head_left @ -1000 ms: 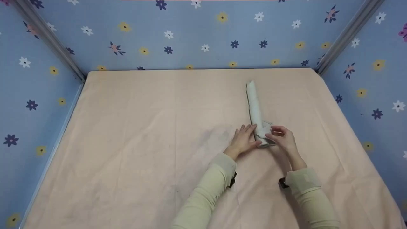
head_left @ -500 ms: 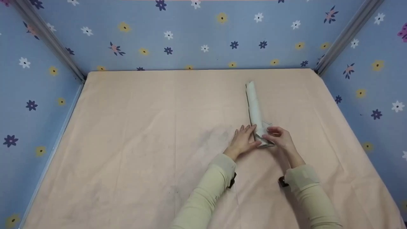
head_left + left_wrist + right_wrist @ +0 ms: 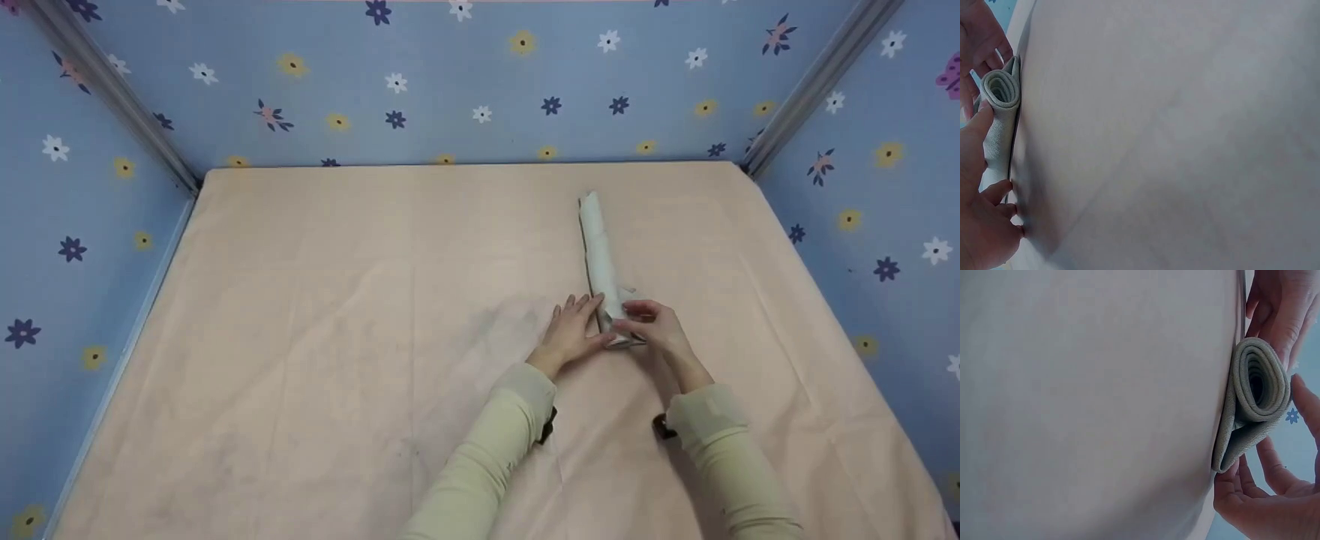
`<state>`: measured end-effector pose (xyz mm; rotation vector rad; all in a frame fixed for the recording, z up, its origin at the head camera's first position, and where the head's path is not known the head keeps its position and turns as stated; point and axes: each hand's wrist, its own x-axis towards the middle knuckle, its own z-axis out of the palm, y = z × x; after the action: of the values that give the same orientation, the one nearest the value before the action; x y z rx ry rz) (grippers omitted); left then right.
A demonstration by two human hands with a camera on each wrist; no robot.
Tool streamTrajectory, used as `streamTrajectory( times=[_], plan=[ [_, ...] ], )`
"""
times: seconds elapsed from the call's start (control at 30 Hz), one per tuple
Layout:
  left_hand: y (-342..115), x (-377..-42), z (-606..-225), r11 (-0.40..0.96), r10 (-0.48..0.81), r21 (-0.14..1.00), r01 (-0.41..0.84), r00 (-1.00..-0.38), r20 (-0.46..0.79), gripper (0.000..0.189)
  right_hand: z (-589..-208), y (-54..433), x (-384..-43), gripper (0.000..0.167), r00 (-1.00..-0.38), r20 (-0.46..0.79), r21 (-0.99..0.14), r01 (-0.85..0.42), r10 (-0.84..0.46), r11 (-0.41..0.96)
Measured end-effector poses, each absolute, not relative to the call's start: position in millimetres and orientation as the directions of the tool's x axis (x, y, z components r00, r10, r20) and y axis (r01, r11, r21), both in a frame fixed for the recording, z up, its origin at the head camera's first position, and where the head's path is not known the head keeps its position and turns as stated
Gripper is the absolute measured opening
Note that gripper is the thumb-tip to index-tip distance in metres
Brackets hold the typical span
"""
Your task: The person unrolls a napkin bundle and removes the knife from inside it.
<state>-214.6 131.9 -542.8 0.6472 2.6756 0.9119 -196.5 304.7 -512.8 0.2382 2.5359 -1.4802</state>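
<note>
A pale grey-green cloth (image 3: 597, 255), wound into a long roll, lies lengthwise on the table. Its coiled near end shows in the left wrist view, and in the right wrist view a loose flap (image 3: 1244, 443) stands out from under the coil. My left hand (image 3: 571, 334) rests along the left side of the roll, fingers stretched forward and thumb at the near end. From the right, my right hand (image 3: 664, 330) pinches the flap at the near end, its thumb against the top of the roll and other fingers by the flap's outer edge.
A pale peach cloth (image 3: 300, 300) covers the table, with creases and greyish marks. Blue flowered panels (image 3: 442, 97) stand at the back and on both sides, with grey metal posts (image 3: 821, 86) at the corners.
My right hand has moved slightly left, bringing the flap up and over the roll's near end. My left hand and the far end of the roll look unchanged.
</note>
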Motion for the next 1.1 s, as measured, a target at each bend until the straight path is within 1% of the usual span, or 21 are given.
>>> streamTrajectory(
  times=[0.33, 0.7, 0.9, 1.1],
  plan=[
    [132.6, -215.1, -541.6, 0.708, 0.476, 0.631, 0.317, -0.874, -0.096, 0.073, -512.8, 305.3, -197.7, 0.057, -0.967, -0.252, -0.830, 0.239, 0.043, 0.503],
    [132.5, -214.4, -541.3, 0.701, 0.485, 0.634, 0.327, -0.870, -0.087, 0.072, -513.7, 304.7, -197.5, 0.047, -0.974, -0.224, -0.838, 0.215, 0.043, 0.502],
    [131.4, -213.8, -541.4, 0.689, 0.484, 0.647, 0.326, -0.872, -0.076, 0.071, -511.4, 306.3, -197.1, 0.045, -0.967, -0.250, -0.836, 0.245, 0.056, 0.492],
    [131.5, -213.9, -541.4, 0.690, 0.484, 0.643, 0.332, -0.872, -0.069, 0.071, -509.1, 307.9, -196.9, 0.044, -0.953, -0.278, -0.833, 0.300, 0.117, 0.465]
  ],
)
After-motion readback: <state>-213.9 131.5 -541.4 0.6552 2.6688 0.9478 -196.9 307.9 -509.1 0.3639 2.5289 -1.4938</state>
